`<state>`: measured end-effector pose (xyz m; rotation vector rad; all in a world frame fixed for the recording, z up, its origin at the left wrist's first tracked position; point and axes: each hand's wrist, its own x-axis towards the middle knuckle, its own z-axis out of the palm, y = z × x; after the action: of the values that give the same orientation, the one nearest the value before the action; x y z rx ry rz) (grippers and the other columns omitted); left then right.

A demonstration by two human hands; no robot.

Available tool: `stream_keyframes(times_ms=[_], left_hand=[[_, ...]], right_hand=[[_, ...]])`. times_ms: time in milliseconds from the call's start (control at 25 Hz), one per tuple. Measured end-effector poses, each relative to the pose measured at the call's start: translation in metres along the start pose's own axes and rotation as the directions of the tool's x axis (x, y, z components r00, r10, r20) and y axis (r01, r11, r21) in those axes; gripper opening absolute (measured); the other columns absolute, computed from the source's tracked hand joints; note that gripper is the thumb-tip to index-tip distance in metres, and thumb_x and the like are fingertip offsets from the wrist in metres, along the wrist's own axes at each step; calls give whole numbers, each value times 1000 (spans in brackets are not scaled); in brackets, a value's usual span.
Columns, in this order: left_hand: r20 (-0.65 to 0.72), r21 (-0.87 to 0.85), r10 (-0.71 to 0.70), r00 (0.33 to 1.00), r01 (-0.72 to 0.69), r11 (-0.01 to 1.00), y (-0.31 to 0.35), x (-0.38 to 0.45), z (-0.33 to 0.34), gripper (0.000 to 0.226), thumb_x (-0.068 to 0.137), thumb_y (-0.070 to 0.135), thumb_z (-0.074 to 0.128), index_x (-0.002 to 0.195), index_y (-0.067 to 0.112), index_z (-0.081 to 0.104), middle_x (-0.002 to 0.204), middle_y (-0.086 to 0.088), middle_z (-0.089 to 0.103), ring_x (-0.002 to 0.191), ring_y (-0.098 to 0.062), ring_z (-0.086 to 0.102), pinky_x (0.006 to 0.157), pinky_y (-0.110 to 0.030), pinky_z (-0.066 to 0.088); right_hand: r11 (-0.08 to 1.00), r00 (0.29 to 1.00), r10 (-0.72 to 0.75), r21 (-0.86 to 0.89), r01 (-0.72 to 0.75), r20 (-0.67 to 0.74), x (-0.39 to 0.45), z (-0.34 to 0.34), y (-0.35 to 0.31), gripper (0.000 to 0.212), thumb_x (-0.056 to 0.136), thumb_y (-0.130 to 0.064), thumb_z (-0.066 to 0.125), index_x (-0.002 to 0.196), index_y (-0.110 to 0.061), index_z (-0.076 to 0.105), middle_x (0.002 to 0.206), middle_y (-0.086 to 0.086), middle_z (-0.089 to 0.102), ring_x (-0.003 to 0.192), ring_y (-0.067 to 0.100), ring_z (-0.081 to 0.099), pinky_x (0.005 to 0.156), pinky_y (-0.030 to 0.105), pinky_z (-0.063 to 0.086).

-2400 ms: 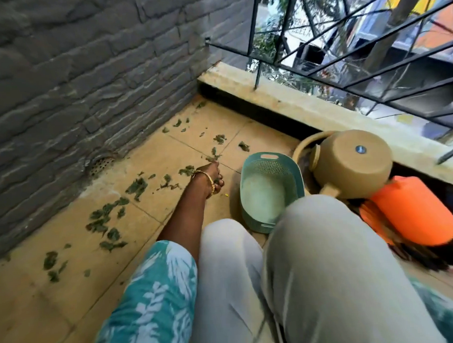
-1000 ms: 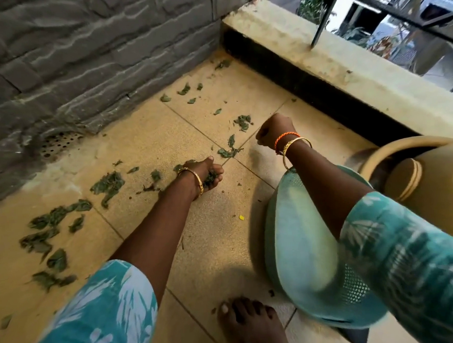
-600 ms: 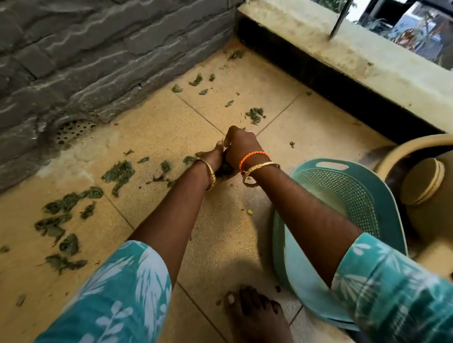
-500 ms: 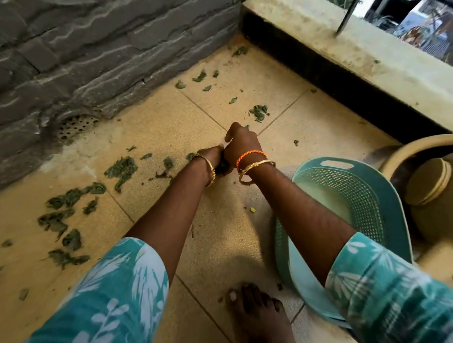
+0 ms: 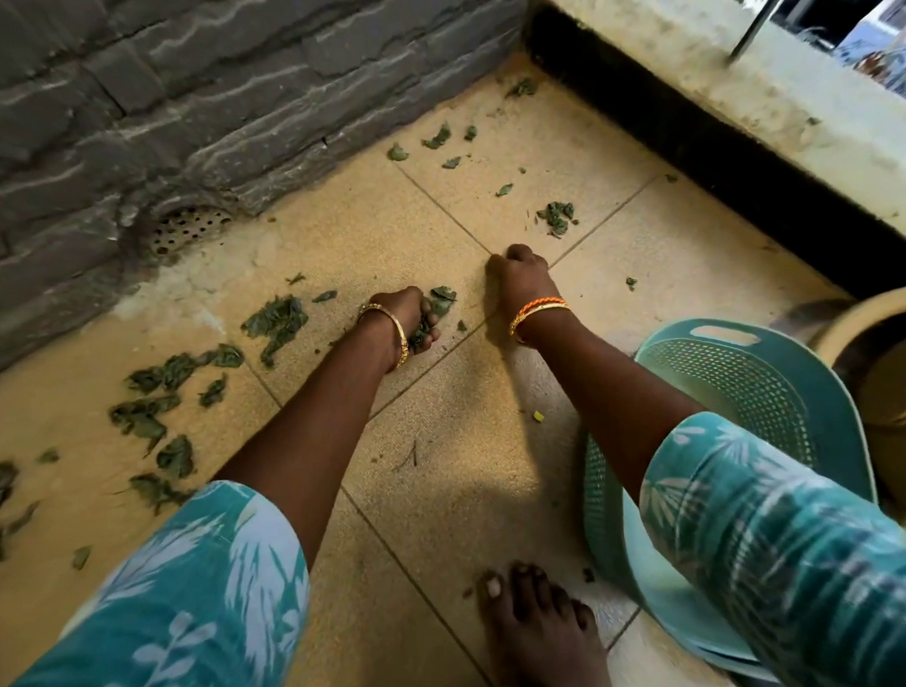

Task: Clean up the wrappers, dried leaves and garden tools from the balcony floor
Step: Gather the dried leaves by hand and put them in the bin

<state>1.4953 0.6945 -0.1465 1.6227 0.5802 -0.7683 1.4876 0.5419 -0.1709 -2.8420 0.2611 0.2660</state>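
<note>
Your left hand (image 5: 406, 321) is down on the tile floor (image 5: 445, 472) with its fingers curled around a clump of dried leaves (image 5: 437, 308). Your right hand (image 5: 520, 276) sits just beside it, fingers bunched tight; can't tell if it's got anything. More leaves (image 5: 275, 323) trail off left along the grey brick wall (image 5: 226, 84), a few up near the ledge (image 5: 739, 76). The teal basket (image 5: 750, 379) is under your right forearm, hard against the tan watering can (image 5: 893, 369). Bare tile between your arms.
</note>
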Motion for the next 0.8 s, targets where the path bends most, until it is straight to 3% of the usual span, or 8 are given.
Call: stream_keyframes(times_ms=[120,200,320,440,520,560,680,800], left_hand=[[36,35,-20,999,18,999,-5,-2,-3,36,99,15,38,64,13,42,60,-4,46,29,-8,43,35,-13,33],[48,26,-31,998,30,999,-6,-6,-2,36,100,18,38,64,14,41,61,-3,47,34,-9,46,35,-13,34],[59,-24,-51,997,53,998,-7,-14,1,36,100,19,37,65,14,43,56,-1,52,33,-9,49,34,-13,37],[43,-48,-5,999,7,999,-3,-24,11,37,101,24,40,68,12,48,59,-3,54,42,-11,51,38,-15,41],[29,-67,47,998,-45,997,2,-31,19,42,102,34,39,71,10,53,63,-4,56,44,-12,53,40,-16,44],[20,-77,63,998,-61,995,5,-37,23,44,102,39,37,74,10,55,64,-5,57,43,-11,54,39,-16,45],[-13,-106,61,998,-62,992,9,-44,28,48,102,44,34,91,5,60,68,-7,56,55,-16,55,40,-20,48],[-41,-115,57,998,-61,991,10,-42,29,43,103,32,35,79,4,56,61,-6,52,52,-16,49,33,-18,42]], right_hand=[[997,982,-41,-65,30,-186,-9,5,-5,34,92,7,37,119,4,57,119,23,52,112,37,49,89,42,47],[1000,976,-13,-11,10,-219,-9,6,-2,29,89,10,40,108,6,63,107,23,58,100,36,57,83,39,50],[947,978,112,316,-53,-174,-5,-7,0,21,83,7,55,93,-1,71,94,16,69,90,29,64,80,33,53],[753,970,215,651,-92,-112,-20,-25,-8,12,79,-2,69,89,-6,74,83,3,70,73,8,63,61,8,47],[610,975,214,788,-88,-57,-34,-33,-18,11,77,-6,73,87,-8,74,79,0,69,66,1,61,55,5,46],[597,979,195,800,-67,-64,-40,-33,-24,10,75,-7,75,85,-9,74,78,0,69,66,1,62,58,8,49],[699,980,131,715,15,-149,-51,-28,-41,9,77,-2,70,78,-10,73,71,0,68,68,7,65,66,20,54],[732,998,1,680,40,-61,-49,-33,-33,21,81,4,60,80,-13,71,76,0,68,76,9,65,70,22,54]])
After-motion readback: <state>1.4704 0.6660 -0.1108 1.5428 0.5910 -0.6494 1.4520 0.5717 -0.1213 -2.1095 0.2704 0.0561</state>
